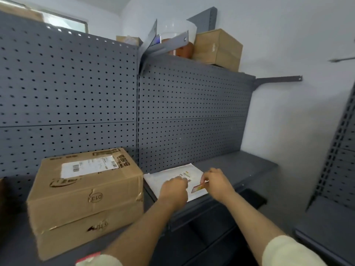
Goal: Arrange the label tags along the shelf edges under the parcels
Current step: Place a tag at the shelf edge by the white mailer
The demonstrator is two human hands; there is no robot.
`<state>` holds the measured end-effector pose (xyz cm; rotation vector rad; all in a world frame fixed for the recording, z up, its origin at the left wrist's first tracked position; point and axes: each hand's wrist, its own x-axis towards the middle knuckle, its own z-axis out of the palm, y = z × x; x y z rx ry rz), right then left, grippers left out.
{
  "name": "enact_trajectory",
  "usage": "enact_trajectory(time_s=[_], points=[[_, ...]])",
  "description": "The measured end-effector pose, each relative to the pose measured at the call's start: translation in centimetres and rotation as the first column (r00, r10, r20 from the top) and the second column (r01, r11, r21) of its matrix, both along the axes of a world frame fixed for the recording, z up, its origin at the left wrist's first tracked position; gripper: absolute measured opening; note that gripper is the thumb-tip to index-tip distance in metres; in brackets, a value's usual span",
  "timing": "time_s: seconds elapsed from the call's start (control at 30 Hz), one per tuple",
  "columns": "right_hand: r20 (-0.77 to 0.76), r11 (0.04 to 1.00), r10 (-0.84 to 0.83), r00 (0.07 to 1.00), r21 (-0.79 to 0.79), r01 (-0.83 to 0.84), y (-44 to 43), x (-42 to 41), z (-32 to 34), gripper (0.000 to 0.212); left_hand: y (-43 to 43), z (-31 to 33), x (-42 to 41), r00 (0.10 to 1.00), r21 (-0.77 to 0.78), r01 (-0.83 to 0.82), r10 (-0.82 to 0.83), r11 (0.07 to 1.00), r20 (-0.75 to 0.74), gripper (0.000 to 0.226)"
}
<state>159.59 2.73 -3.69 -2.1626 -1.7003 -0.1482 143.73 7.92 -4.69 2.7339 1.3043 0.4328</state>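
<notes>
A white backing sheet (165, 176) with small coloured label tags lies flat on the grey shelf (240, 166), right of a large cardboard parcel (84, 189). My left hand (175, 189) rests on the sheet with its fingers curled and pressing down. My right hand (216, 182) pinches one end of a red and yellow label tag (197, 188), which is lifted off the sheet near its front right corner. The shelf's front edge (215, 203) runs just below the sheet.
Grey pegboard (192, 116) backs the shelf. On the top shelf stand a small cardboard box (219, 48), an orange object and loose metal brackets (165, 43). Another grey shelving unit (338, 169) stands at the right. A lower shelf shows beneath my arms.
</notes>
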Motion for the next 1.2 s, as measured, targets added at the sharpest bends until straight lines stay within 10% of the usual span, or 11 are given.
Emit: enact_trajectory(time_s=[0.3, 0.67, 1.2], points=[[-0.148, 0.983, -0.11, 0.983, -0.165, 0.086, 0.6, 3.7, -4.5, 0.012, 0.2, -7.4, 4.5, 0.961, -0.258, 0.036, -0.105, 0.965, -0.257, 0.033], [-0.286, 0.989, -0.016, 0.958, -0.142, -0.026, 3.0, 4.3, -7.1, 0.019, 1.3, -8.3, 5.8, 0.972, -0.222, 0.038, -0.088, 0.974, -0.217, 0.027], [-0.089, 0.972, 0.018, 0.996, -0.231, -0.039, 3.9, 3.5, -10.0, 0.017, 1.4, -8.3, 4.0, 0.978, -0.186, 0.112, -0.142, 0.976, -0.151, 0.029]])
